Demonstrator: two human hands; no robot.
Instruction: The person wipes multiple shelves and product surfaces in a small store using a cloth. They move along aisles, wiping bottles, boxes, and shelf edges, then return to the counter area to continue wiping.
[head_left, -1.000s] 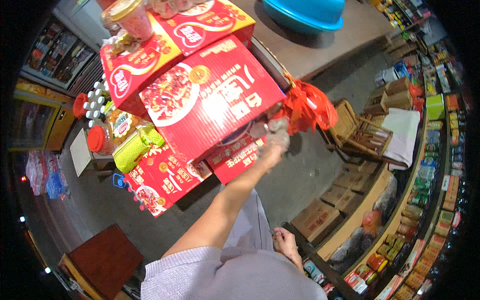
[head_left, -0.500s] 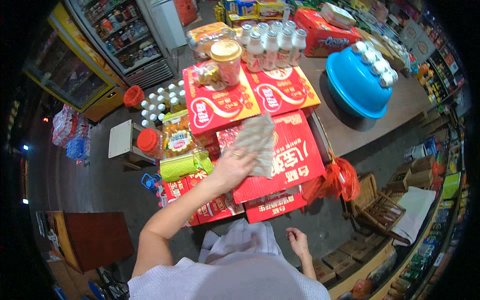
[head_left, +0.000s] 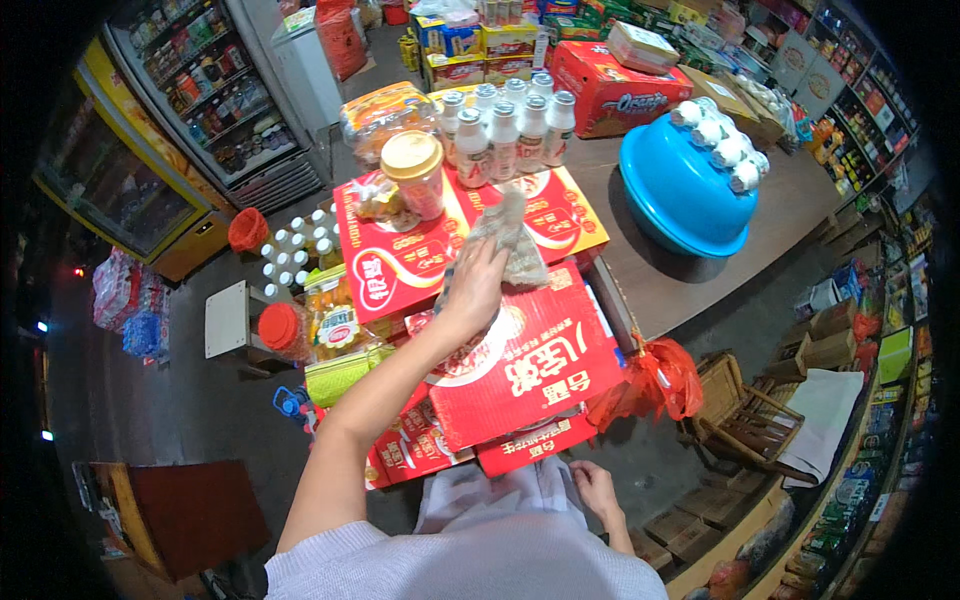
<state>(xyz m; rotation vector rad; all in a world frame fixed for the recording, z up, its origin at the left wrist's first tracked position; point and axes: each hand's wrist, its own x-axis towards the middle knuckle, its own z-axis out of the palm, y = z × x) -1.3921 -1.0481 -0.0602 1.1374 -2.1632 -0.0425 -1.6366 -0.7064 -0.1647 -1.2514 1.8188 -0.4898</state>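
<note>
My left hand [head_left: 477, 285] is closed on a crumpled grey-beige cloth [head_left: 517, 243]. The cloth lies across the front of the red gift cartons [head_left: 400, 240] and the back edge of a nearer, lower red carton [head_left: 540, 345]. On the gift cartons stand a tan-lidded cup [head_left: 416, 180], a small bag of snacks [head_left: 380, 200] and a group of white bottles [head_left: 500, 145]. Low beside my body hangs my right hand [head_left: 597, 488], empty, with its fingers loosely apart.
Right of the cartons, a brown table [head_left: 650, 285] bears an upturned blue basin [head_left: 680, 190] with wrapped white items on it. A red plastic bag [head_left: 660, 380] hangs at its corner. A bamboo chair [head_left: 740, 415] stands at right, a small stool [head_left: 232, 322] at left, drinks fridges beyond.
My left hand has pushed the cloth away from me, off the middle of the near carton to the gift cartons' edge. My right hand stays low by my side.
</note>
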